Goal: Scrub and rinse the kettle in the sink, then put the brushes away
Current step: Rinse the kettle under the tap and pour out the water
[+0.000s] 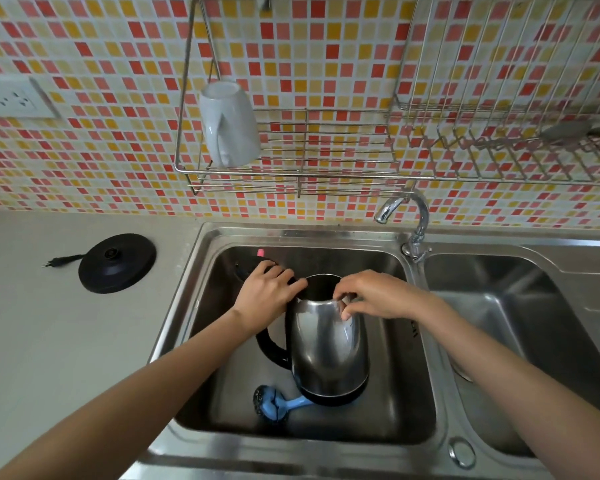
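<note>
A steel kettle [326, 341] with a black handle stands upright in the left sink basin [222, 358], its black lid swung open to the back left. My left hand [267, 292] lies over the top of the handle and the lid hinge, fingers curled on them. My right hand [378, 296] pinches the kettle's rim at the spout side. A blue scrubbing brush [271, 405] lies on the basin floor, its handle tucked under the kettle's base. A small pink tip [260, 252] shows behind my left hand; what it belongs to is hidden.
The faucet [406, 209] stands between the two basins, spout turned left with no water running. The right basin [499, 323] is beside it. The black kettle base [116, 263] and its plug sit on the left counter. A white mug [229, 124] hangs upside down in the wire rack [326, 174].
</note>
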